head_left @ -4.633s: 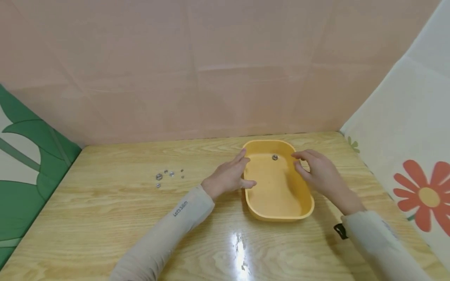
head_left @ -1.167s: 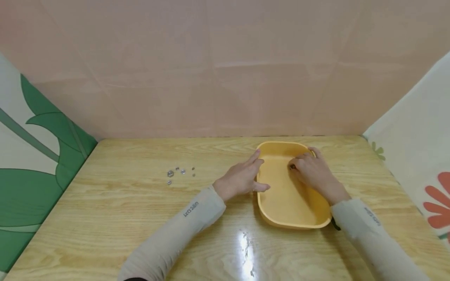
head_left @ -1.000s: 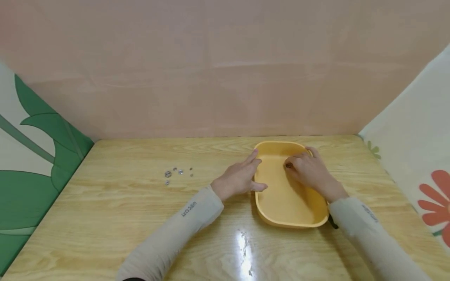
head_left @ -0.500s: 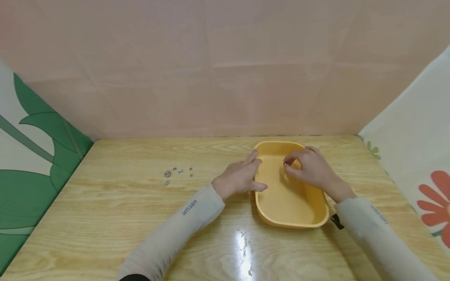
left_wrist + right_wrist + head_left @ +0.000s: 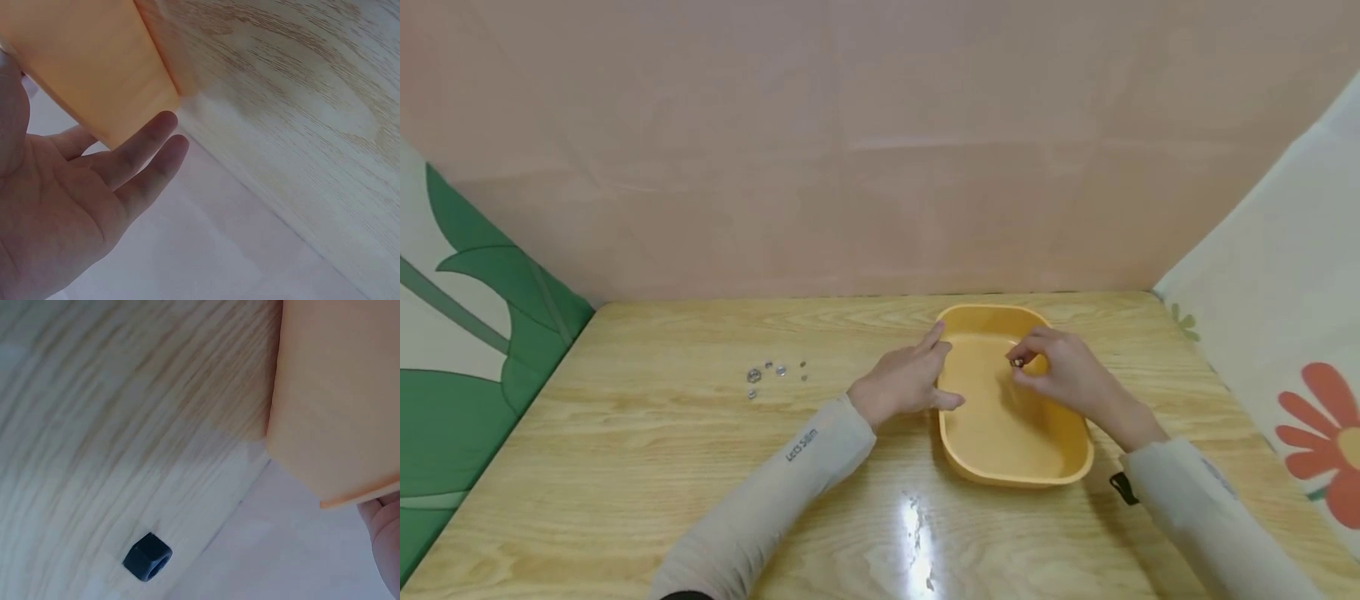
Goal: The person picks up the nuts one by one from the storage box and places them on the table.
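Note:
Over the yellow plastic tray, my right hand pinches a small metal nut between its thumb and fingertips. Whether the nut touches the tray floor cannot be told. My left hand rests at the tray's left rim with its thumb reaching over the inside. In the left wrist view, two nearly straight fingers extend along the outer wall. The right wrist view has only a bit of the right hand behind the tray wall; the nut is hidden there.
Left of the tray, several small metal nuts of different sizes lie on the wooden table. A dark, blocky, nut-like piece shows in the right wrist view. A pinkish sheet hangs behind the table.
The nut lay at the tray's far end; my right hand has since picked it up and turned it in the fingertips, lately shifting slightly nearer. My left hand has stayed at the rim.

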`<state>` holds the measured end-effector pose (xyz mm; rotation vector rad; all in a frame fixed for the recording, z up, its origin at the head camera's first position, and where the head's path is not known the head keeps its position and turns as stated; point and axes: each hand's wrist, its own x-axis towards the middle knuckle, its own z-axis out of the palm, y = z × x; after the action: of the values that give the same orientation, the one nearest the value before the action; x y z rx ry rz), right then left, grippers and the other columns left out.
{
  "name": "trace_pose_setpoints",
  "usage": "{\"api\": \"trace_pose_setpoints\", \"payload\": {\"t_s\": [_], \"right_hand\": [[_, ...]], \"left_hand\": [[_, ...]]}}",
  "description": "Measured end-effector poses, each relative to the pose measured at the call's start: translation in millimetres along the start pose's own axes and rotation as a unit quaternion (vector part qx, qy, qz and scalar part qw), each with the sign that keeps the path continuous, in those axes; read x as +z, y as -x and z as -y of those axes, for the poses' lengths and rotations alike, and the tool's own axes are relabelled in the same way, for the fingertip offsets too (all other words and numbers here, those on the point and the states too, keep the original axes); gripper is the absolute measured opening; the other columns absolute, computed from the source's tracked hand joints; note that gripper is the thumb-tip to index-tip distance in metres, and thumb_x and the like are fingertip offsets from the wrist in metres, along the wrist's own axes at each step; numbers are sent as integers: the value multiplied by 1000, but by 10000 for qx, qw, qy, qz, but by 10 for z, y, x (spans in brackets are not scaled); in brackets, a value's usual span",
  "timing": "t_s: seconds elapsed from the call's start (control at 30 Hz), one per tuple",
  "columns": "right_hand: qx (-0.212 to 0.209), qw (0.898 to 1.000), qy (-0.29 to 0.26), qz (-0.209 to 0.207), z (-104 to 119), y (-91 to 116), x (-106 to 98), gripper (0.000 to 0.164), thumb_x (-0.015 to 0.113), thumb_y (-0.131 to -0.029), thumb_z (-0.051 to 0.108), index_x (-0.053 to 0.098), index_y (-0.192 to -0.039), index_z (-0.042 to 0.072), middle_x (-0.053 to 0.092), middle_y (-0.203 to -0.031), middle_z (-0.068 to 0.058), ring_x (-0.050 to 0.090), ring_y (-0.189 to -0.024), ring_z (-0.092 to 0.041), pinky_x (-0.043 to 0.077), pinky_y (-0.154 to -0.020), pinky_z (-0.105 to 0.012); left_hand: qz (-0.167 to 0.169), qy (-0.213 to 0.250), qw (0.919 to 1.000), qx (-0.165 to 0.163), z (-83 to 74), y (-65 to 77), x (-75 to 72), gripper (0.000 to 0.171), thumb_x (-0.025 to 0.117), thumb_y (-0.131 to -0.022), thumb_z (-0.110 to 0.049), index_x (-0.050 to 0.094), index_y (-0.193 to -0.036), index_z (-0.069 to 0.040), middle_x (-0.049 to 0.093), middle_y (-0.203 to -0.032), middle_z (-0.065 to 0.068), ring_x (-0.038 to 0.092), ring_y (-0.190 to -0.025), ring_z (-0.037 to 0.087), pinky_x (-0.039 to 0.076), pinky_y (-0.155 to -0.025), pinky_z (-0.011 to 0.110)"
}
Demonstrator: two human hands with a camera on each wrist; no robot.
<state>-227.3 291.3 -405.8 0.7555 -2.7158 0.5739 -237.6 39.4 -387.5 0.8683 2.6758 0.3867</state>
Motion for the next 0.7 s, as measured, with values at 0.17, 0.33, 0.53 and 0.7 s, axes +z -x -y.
{"api": "trace_pose_setpoints", "payload": {"t_s": [0.17,0.33,0.53,0.7], "right_hand": [[-200,9994,76,-254,45,75,-75,14,77,-73,0,75,-85,6,68,-81,-1,65,-73,-16,56,-64,-35],[-392,9972,166,-610,25,161,-164,17,77,-69,-1,74,-82,9,68,-81,1,62,-70,-12,52,-63,-24],[-454,9951,102,-868,-28,290,-276,23,77,-66,-4,70,-80,12,67,-82,4,59,-70,-9,42,-66,-8],[-411,9951,87,-890,-49,375,-333,25,79,-65,-4,69,-80,14,66,-84,6,59,-72,-8,43,-68,-7]], "left_hand": [[5,74,10000,8,6,3,8,84,65,-91,-52,31,-155,-9,-1,-168,8,52,-135,23,54,-87,28],[19,144,9999,29,16,22,-5,84,65,-92,-51,30,-155,-8,-3,-168,8,56,-131,24,53,-78,26],[38,211,9998,47,19,18,-3,84,65,-92,-50,30,-155,-8,-3,-168,9,67,-101,20,50,-69,23],[96,274,9996,0,5,17,-6,85,66,-91,-50,29,-156,-8,-4,-168,8,66,-106,21,49,-65,22]]}}
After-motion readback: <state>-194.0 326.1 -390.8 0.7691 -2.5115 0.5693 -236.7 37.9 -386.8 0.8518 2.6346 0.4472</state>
